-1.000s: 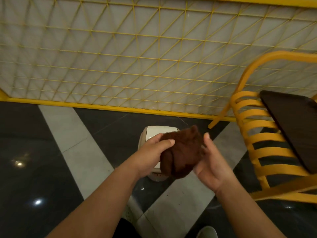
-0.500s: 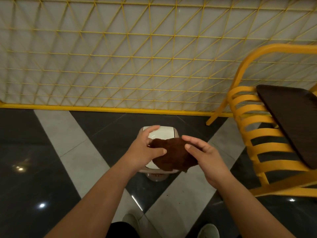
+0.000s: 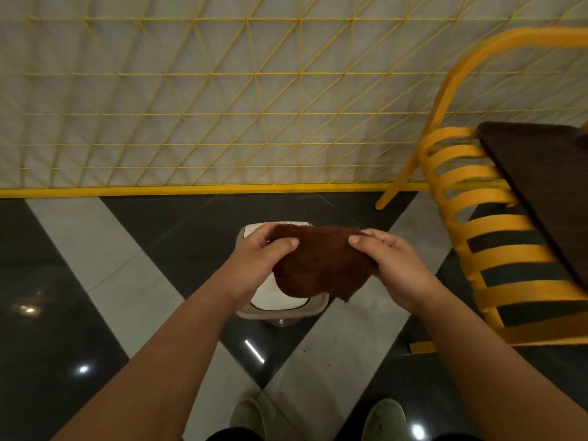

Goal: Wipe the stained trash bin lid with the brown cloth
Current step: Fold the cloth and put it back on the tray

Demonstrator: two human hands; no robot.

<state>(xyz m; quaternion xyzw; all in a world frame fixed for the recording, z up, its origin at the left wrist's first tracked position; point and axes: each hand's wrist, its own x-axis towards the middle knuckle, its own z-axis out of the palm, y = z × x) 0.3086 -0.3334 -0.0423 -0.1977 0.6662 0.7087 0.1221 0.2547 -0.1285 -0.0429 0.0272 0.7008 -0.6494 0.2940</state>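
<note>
The trash bin lid (image 3: pixel 280 299) is down on the floor, right in front of the person's feet, and it is pale and shiny. Most of it is hidden behind the brown cloth (image 3: pixel 321 262), so I can't really tell where the stain is from here. The cloth is up in the air above the lid, and as far as I can see it is not touching it. The left hand (image 3: pixel 259 261) pinches one side of the cloth, with the thumb on top and the fingers curled under. The right hand (image 3: pixel 393 265) pinches the other side the same way, thumb pressed on the top corner. Both hands are closed tight on the cloth and pull it out fairly flat between them, with the bottom edge hanging down loose. So the cloth looks ready, but I think no wiping has begun. What is left is the whole job: bring the cloth down onto the lid and rub it clean. Just to the right stands a yellow chair (image 3: pixel 483 218) with a dark table (image 3: pixel 547 186) over it, and a yellow grid wall (image 3: pixel 222 106) runs behind.
</note>
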